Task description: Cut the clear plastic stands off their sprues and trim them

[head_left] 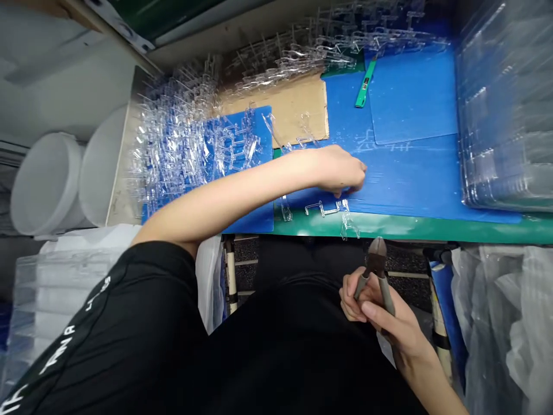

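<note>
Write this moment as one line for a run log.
Left hand: on blue sheet, by clear plastic parts | Right hand: holds side cutters

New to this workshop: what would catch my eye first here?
A heap of clear moulded plastic pieces on the left of the blue plastic sheet stands out first. Nearer, the left hand reaches across the sheet, while the right hand grips diagonal cutters below the bench edge.

White plastic buckets (45, 184), green-edged workbench (389, 227), dark speckled floor (410, 259)
</note>
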`<state>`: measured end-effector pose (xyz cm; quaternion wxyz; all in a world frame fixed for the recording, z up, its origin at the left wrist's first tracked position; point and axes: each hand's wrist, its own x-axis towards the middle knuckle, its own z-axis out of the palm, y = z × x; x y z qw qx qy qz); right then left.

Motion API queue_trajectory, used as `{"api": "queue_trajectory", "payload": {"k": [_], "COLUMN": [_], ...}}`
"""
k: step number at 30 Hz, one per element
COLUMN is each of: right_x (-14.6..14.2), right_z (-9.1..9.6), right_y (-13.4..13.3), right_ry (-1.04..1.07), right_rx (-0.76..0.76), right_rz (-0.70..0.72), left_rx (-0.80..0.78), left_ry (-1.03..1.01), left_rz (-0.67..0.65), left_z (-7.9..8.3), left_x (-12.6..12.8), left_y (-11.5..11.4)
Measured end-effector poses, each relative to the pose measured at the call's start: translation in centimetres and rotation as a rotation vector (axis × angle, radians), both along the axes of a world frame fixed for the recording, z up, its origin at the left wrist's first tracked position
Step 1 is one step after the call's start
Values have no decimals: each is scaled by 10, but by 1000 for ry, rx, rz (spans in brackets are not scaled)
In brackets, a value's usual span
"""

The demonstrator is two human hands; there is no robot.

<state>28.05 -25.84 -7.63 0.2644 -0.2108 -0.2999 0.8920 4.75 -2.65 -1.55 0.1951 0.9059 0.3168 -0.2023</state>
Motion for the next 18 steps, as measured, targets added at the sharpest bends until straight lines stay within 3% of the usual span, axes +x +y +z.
{"api": "queue_trajectory", "payload": {"k": [3,5,8,11,13,15,18], "right_x": [1,1,-1,-11,-21,-32,-45], "right_z": [5,6,4,-3,-7,-7,2], "right_y": [-4,-7,-6,0,7,15,26], "right_ry": [42,-3,-150,-325,-438,-549,-684], "right_rx": [-25,-16,41,113,169,237,334], "right_rz": [-30,-32,19,39,-3,-19,65], "left_rx": [-108,-170,-198,-198,-245,-303,-353], "left_ry": [42,-103,-515,-824,-912,-1001,-1152], "left_rz": [47,232,612,857,971,1125,1356], "left_z": [-15,-13,9,34,38,28,0], "left_x": [14,9,-12,-35,-45,-50,-51], "left_y": [18,19,7,-29,-65,-103,-148]}}
